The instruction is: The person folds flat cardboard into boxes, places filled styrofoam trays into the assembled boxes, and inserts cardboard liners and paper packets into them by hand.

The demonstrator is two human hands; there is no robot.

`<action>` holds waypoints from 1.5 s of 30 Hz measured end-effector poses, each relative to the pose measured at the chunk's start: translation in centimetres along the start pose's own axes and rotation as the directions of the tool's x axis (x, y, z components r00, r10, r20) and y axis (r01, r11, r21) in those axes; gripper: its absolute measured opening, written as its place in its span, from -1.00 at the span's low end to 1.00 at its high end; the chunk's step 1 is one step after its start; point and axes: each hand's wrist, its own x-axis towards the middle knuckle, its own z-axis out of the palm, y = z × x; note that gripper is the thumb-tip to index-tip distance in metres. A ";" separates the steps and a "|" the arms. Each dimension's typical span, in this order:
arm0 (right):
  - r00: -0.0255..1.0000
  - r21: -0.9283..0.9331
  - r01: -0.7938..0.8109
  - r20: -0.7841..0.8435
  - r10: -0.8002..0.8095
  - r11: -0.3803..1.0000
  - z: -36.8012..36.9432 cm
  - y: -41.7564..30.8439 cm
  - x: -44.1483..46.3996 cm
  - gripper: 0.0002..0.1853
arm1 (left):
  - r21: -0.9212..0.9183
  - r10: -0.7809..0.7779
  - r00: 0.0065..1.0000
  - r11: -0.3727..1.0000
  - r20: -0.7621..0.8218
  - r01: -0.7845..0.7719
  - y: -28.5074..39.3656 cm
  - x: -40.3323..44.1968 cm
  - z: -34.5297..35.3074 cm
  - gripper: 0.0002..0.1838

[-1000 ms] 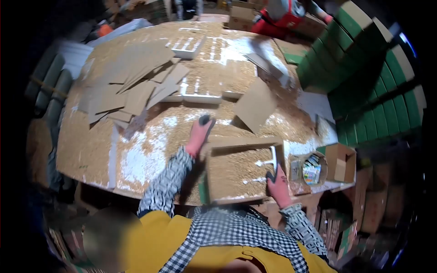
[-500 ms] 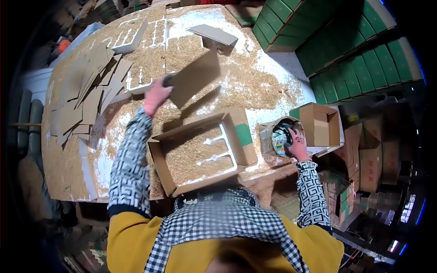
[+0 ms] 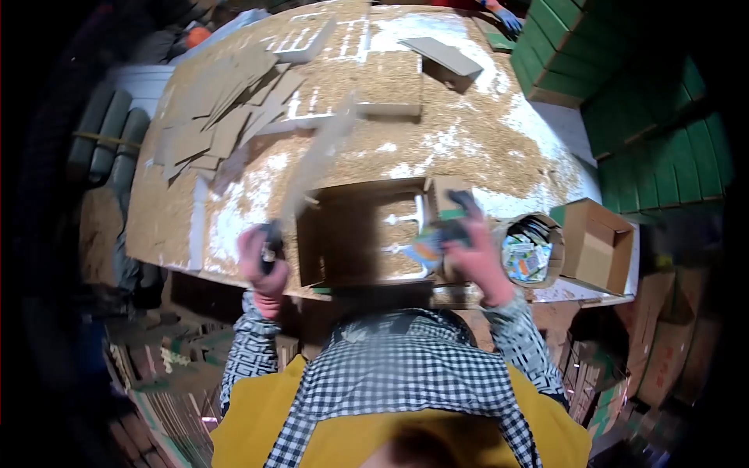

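Note:
My left hand point(image 3: 264, 261), in a pink glove with dark fingertips, is closed at the left of the open cardboard box point(image 3: 365, 189). It grips a flat cardboard sheet point(image 3: 318, 160), seen nearly edge-on and smeared by motion. Over the box's right side, my right hand point(image 3: 476, 261) pinches a small colourful packet point(image 3: 424, 248), also blurred. Inside the box a white foam frame point(image 3: 422, 210) and sawdust show on the right; deep shadow covers the left half. Right of my right hand, a round tub point(image 3: 556, 253) holds several printed packets point(image 3: 524, 260).
Loose cardboard sheets point(image 3: 226, 109) are piled at the left of the sawdust-strewn table point(image 3: 175, 226). A small open carton point(image 3: 597, 246) stands beside the tub. Green boxes point(image 3: 663, 160) are stacked at the right. Another person's blue-gloved hand point(image 3: 509, 19) shows at the far edge.
My right hand has come out of the tub with a packet and moved left over the box. My left hand has brought the cardboard sheet nearer, tilting it upright. The whole view has shifted.

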 end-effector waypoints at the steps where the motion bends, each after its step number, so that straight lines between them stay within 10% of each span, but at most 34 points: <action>1: 0.988 -0.381 -0.004 0.144 0.064 0.925 2.5 -0.8 1.1 -0.46 | -0.004 0.098 0.984 0.995 0.146 -0.099 1.0 0.0 0.2 -0.54; 2: 0.955 -0.706 0.046 0.238 0.176 0.707 4.8 -0.8 1.5 -0.41 | -0.030 0.195 0.937 0.980 0.289 -0.195 1.6 0.1 0.4 -0.56; 4: 0.968 -0.596 0.128 -0.099 -0.230 0.792 4.7 2.2 1.6 -0.41 | 0.056 0.308 0.786 0.916 0.536 -0.397 0.7 -1.0 1.2 -0.68; 6: 0.950 -0.290 -0.076 -0.310 -0.019 0.954 2.6 -1.4 2.5 -0.48 | -0.019 0.263 0.584 0.921 0.768 -0.390 -1.2 -2.3 2.1 -0.68; 7: 0.947 -0.419 -0.017 -0.298 -0.119 0.908 2.5 -4.1 2.7 -0.55 | -0.030 0.227 0.495 0.927 0.839 -0.374 -1.4 -2.3 2.6 -0.65; 10: 0.926 -0.676 0.277 0.378 0.000 0.683 7.9 -6.0 3.3 -0.57 | -0.126 0.265 0.253 0.879 0.931 -0.460 -2.4 -1.3 4.4 -0.59; 14: 0.857 -0.795 0.321 0.475 0.198 0.515 12.5 0.4 3.0 -0.59 | -0.239 0.296 0.042 0.838 0.954 -0.491 -3.1 0.8 4.1 -0.49; 16: 0.802 -0.691 0.385 0.578 0.148 0.612 9.7 0.1 3.4 -0.50 | -0.415 0.457 0.390 0.890 0.799 -0.192 -4.3 2.8 1.3 -0.35; 18: 0.977 -0.253 -0.042 0.191 0.093 0.966 5.3 -0.8 2.5 -0.57 | -0.204 0.016 0.727 0.964 0.687 0.172 -7.3 3.4 -2.0 -0.17; 19: 0.958 0.021 -0.285 0.042 0.284 0.958 2.6 -1.8 2.6 -0.57 | -0.101 -0.175 0.700 0.937 0.693 0.335 -8.5 3.3 -1.9 -0.06; 20: 0.961 -0.098 -0.275 -0.055 0.270 0.956 0.6 -1.3 2.2 -0.44 | 0.006 -0.366 0.629 0.867 0.686 0.499 -9.6 2.2 -1.2 0.07; 21: 0.854 -0.095 -0.513 0.041 0.519 0.853 1.9 -0.2 1.7 -0.38 | 0.151 -0.319 0.438 0.914 0.840 0.377 -12.6 -1.5 2.5 0.23; 22: 0.854 -0.113 -0.474 0.182 0.487 0.873 4.9 4.6 -0.2 -0.30 | 0.058 -0.293 0.263 0.760 0.919 0.647 -10.8 -2.9 5.1 0.27; 24: 0.783 -0.473 -0.298 0.376 0.495 0.829 9.4 4.4 -1.0 -0.11 | 0.322 -0.538 0.506 0.831 0.675 0.454 -4.5 -6.2 10.0 0.22; 26: 0.833 -0.448 -0.201 0.390 0.392 0.871 8.2 4.0 1.5 0.00 | 0.059 -0.502 0.520 0.756 0.691 0.651 -4.5 -4.6 9.9 0.16; 28: 0.938 -0.230 -0.282 -0.271 0.217 0.931 8.0 5.2 0.2 0.05 | -0.174 -0.466 0.599 0.677 0.651 0.715 -7.5 -7.6 11.3 0.01; 31: 0.811 0.435 -0.528 0.004 0.585 0.729 10.6 6.4 -1.7 0.08 | -0.319 -0.462 0.410 0.265 0.786 0.910 -10.2 -8.6 11.7 -0.29; 34: 0.689 0.611 -0.564 -0.023 0.724 0.556 7.3 1.0 -1.1 0.00 | -0.308 -0.358 0.506 0.483 0.785 0.820 -5.9 -4.0 10.1 -0.46; 36: 0.798 0.705 -0.329 -0.149 0.584 0.628 -0.3 1.0 -3.3 -0.16 | -0.481 -0.314 0.662 0.490 0.681 0.727 -0.4 -2.1 12.2 -0.48; 37: 0.926 0.358 -0.123 -0.295 0.237 0.926 -5.3 1.8 -6.5 -0.24 | -0.535 -0.242 0.615 0.323 0.751 0.780 2.1 -1.1 13.9 -0.47; 38: 0.877 0.433 -0.151 -0.357 0.323 0.889 -10.2 1.8 -9.2 -0.28 | -0.499 -0.276 0.457 -0.102 0.845 0.861 2.0 -3.0 18.1 -0.47; 41: 0.587 0.733 -0.080 -0.513 0.626 0.675 -25.0 1.8 -19.0 -0.34 | -0.637 0.327 0.645 0.697 0.691 0.330 20.0 3.8 22.7 -0.56; 45: 0.312 0.672 -0.028 -0.697 0.645 0.740 -39.0 5.4 -27.4 -0.49 | -0.458 0.633 0.279 0.740 0.722 -0.493 33.5 0.8 32.7 -0.18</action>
